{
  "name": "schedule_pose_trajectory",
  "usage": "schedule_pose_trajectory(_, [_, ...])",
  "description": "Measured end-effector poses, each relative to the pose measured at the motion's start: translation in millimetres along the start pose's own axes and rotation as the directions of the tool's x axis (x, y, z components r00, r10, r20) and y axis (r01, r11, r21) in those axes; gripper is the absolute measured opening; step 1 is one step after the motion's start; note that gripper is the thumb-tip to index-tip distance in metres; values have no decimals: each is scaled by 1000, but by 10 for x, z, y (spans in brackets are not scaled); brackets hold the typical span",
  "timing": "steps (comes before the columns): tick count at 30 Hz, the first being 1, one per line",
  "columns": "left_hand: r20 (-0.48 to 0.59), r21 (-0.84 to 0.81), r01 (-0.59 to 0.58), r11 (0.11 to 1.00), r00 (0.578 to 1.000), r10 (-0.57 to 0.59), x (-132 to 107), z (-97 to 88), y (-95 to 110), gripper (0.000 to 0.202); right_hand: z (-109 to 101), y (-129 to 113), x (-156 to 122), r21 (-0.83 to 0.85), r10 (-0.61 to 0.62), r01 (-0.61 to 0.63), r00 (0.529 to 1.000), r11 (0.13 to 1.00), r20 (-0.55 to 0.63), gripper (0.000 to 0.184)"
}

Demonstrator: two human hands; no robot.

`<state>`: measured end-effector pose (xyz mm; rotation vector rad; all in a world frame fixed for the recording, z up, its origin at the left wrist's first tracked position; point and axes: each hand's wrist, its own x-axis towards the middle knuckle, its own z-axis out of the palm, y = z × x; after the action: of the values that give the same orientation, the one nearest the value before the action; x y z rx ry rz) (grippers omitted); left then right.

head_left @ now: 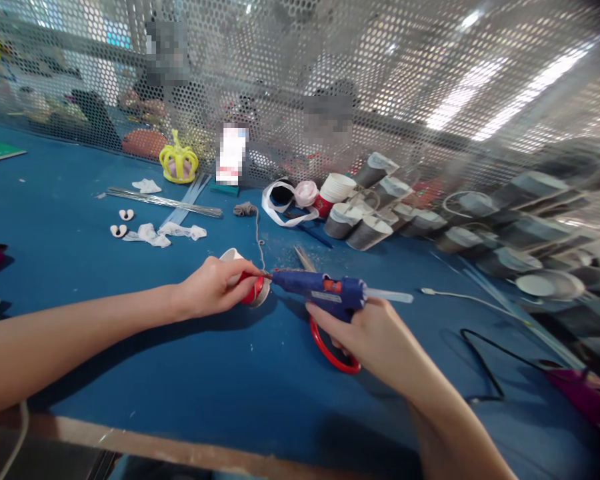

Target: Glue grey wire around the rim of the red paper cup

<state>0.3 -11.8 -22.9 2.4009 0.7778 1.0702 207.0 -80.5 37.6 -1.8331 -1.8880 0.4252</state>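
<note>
My left hand [215,288] is closed around a small red and white paper cup [253,288] lying on its side on the blue table [230,393]. A blue hot glue gun [325,293] is gripped in my right hand [375,337], its nozzle touching the cup's side near my left fingers. A clear glue stick [387,295] pokes out of the gun's back. Under my right hand lie scissors with red handles [333,350]. A thin grey string [257,233] runs from the cup area to a small coil further back.
Several paper cups [365,213] lie piled at the back right before a perforated metal screen [430,80]. White ribbon [285,207], a yellow crown ornament [179,162], metal rods [165,201] and fabric scraps [163,233] sit at the back left. A black cable [485,373] trails at the right.
</note>
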Motion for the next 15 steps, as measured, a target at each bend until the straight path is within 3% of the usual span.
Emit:
schedule_pose_trajectory(5, [24,0,-33,999,999,33,-3,-2,1,20,25,10,24,-7,-4,4,1000,1000,6,18])
schedule_pose_trajectory(15, [-4,3,42,999,999,-42,28,6,-23,20,-12,34,-65,2,-22,22,999,1000,46,27])
